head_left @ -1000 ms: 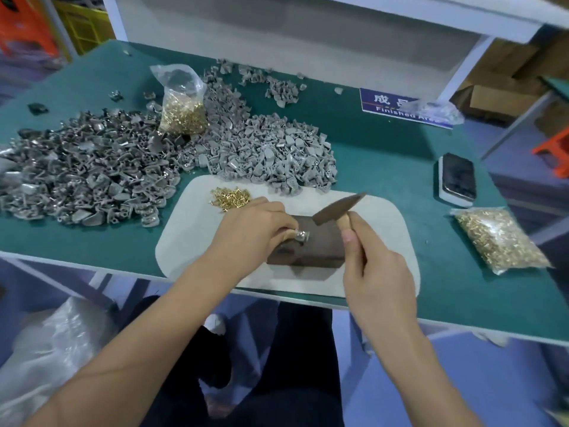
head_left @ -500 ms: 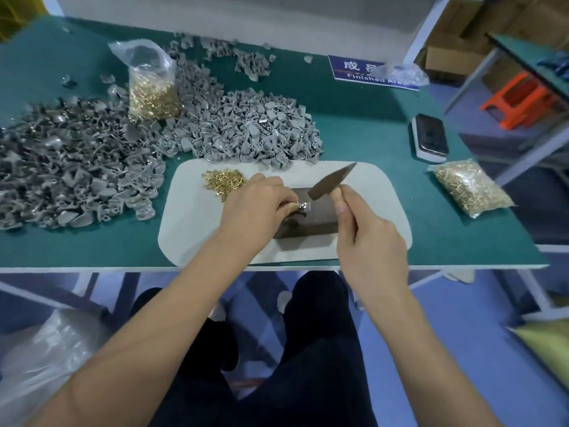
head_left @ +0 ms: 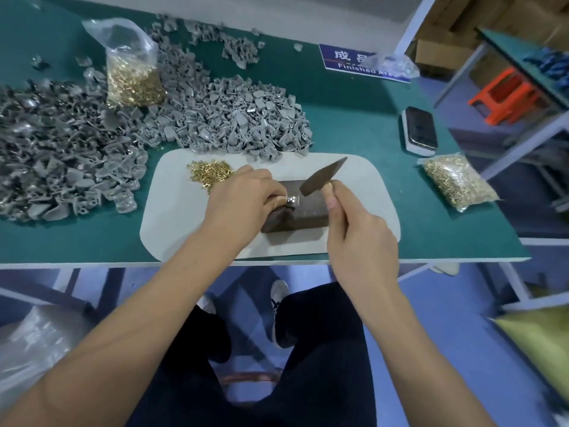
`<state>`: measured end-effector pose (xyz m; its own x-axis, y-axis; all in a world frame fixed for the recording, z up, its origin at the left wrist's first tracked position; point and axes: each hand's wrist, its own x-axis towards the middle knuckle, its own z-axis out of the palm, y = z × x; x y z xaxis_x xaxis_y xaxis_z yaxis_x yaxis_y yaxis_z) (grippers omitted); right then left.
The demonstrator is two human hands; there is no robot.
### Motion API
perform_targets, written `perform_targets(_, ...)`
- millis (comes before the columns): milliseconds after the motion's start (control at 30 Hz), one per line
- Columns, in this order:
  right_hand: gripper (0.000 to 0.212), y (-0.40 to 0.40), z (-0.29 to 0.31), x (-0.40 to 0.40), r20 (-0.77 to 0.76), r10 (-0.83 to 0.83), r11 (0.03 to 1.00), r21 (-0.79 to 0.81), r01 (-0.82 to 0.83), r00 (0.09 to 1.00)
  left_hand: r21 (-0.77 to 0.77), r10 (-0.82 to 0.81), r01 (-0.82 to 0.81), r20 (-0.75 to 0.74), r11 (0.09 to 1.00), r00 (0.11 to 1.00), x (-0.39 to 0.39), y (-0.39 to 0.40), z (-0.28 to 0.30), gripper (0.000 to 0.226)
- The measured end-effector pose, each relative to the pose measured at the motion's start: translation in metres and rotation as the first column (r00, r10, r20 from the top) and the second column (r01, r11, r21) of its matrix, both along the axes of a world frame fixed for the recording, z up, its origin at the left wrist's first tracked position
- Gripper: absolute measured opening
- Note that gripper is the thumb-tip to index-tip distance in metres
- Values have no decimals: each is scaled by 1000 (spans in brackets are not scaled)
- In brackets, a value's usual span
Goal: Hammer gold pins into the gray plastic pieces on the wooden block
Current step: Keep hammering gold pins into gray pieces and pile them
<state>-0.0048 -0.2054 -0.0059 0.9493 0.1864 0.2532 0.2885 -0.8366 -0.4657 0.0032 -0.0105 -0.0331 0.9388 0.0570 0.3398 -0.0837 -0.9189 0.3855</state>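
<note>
A dark wooden block (head_left: 308, 211) lies on a pale mat (head_left: 172, 217) at the table's front edge. My left hand (head_left: 243, 201) pinches a small gray plastic piece (head_left: 291, 200) against the block's top. My right hand (head_left: 357, 235) grips the wooden handle of a small hammer (head_left: 321, 177), whose dark pointed head hangs just above and right of the piece. A loose heap of gold pins (head_left: 211, 172) sits on the mat behind my left hand. Whether a pin stands in the piece is too small to tell.
Large piles of gray plastic pieces (head_left: 234, 118) cover the green table (head_left: 354, 118) to the left and behind the mat. An open bag of gold pins (head_left: 134, 75) stands among them; another bag (head_left: 455, 183) lies right. A phone (head_left: 420, 131) rests at the right.
The view has tilted down and closer. The hammer head stays just above the gray piece, slightly lifted from its earlier contact. My left hand keeps holding the piece on the block.
</note>
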Motion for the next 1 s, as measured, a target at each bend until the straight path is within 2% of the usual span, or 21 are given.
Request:
perform_targets(67,40,-1,0,-1,53,30,997,71,-34,998,10,7,-7,6,1000,1000,0,-1,0,17)
perform_targets(167,41,-4,-3,4,-39,146,988,-38,-147,989,-2,14,-14,8,1000,1000,-1,-1,-1,18)
perform_targets(200,40,-7,-3,8,-18,156,986,-60,-156,988,4,19,-19,7,1000,1000,-1,-2,0,18)
perform_targets(300,37,-15,-3,15,70,129,991,10,-130,989,-4,33,-33,-2,999,999,-1,-5,1,17)
perform_targets(400,37,-17,-4,19,-44,167,984,-61,-170,985,3,46,-46,-27,999,999,-4,-7,3,19)
perform_targets(433,36,-18,-4,22,-27,172,982,-73,-174,985,1,45,-45,-34,999,998,-5,-7,3,20)
perform_targets(500,35,-21,-2,22,67,154,988,-6,-154,986,-5,40,-40,-35,999,999,-4,-7,4,20)
perform_targets(567,36,-18,-2,19,82,153,985,67,-158,985,2,44,-44,-23,999,999,-4,-6,6,21)
perform_targets(667,33,-14,-3,18,33,202,978,-61,-199,979,24,46,-46,-9,999,999,-3,-5,5,20)
perform_targets(800,35,-15,1,17,112,120,989,78,-129,986,27,56,-56,7,998,998,-4,-6,3,16)
perform_targets(900,28,-12,1,18,32,198,979,-47,-196,980,18,54,-54,4,998,999,-4,-7,3,16)
perform_targets(933,27,-13,1,19,47,189,981,-57,-186,981,21,53,-53,0,998,999,-4,-6,2,16)
perform_targets(1000,33,-16,1,24,130,99,994,25,-103,987,27,48,-48,-3,998,999,-4,-6,1,15)
